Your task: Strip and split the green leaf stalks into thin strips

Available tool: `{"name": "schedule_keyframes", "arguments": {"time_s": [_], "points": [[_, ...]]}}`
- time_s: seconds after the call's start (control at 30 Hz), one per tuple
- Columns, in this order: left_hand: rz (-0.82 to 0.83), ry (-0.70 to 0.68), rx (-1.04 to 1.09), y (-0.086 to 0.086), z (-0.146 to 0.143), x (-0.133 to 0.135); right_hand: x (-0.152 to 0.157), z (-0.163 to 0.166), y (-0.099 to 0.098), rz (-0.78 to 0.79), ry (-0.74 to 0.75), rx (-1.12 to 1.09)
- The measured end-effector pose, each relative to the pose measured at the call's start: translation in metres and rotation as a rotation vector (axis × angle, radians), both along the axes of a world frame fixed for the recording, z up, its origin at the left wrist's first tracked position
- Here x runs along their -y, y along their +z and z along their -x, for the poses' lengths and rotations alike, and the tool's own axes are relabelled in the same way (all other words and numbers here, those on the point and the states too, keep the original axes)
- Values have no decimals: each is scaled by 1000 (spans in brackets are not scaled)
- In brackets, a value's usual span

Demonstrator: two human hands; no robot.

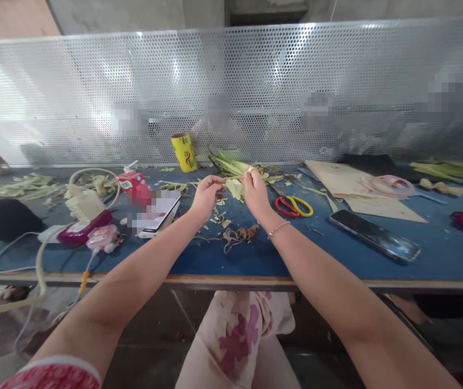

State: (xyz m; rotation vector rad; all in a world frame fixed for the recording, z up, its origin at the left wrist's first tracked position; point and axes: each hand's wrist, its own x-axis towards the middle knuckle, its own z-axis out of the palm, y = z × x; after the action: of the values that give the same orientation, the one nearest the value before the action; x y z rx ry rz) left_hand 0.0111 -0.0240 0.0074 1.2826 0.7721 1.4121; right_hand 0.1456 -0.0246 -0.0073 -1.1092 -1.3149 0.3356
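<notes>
A pale green piece of leaf is between my two hands above the middle of the table. My right hand is closed on its right side, thumb pressed against the fingers. At its left edge my left hand has its fingertips pinched together; whatever is in that pinch is too small to make out. Behind the hands lies a bundle of long green stalks. Leaf scraps and a tangle of brown twine are on the blue table nearer me. Scissors with red and yellow handles lie right of my right hand.
A yellow cardboard tube stands near the perforated metal screen. To the left are a red box, a propped phone and cables. On the right are a dark phone, brown cardboard and more green stalks.
</notes>
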Motion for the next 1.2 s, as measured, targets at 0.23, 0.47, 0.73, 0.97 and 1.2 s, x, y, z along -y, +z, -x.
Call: {"name": "schedule_keyframes", "arguments": {"time_s": [0.23, 0.47, 0.73, 0.97, 1.2], "points": [[33, -66, -3, -2, -2, 0, -9, -2, -7, -124, -6, 10], [-107, -55, -235, -7, -3, -5, -10, -3, -8, -146, -12, 9], [-408, 62, -610, -9, 0, -4, -9, -1, -5, -101, -25, -19], [-562, 56, -709, -4, 1, 6, -8, -1, -5, -105, -46, -20], [-437, 88, -644, -10, -4, 4, -10, -4, -7, -140, -68, -5]]}}
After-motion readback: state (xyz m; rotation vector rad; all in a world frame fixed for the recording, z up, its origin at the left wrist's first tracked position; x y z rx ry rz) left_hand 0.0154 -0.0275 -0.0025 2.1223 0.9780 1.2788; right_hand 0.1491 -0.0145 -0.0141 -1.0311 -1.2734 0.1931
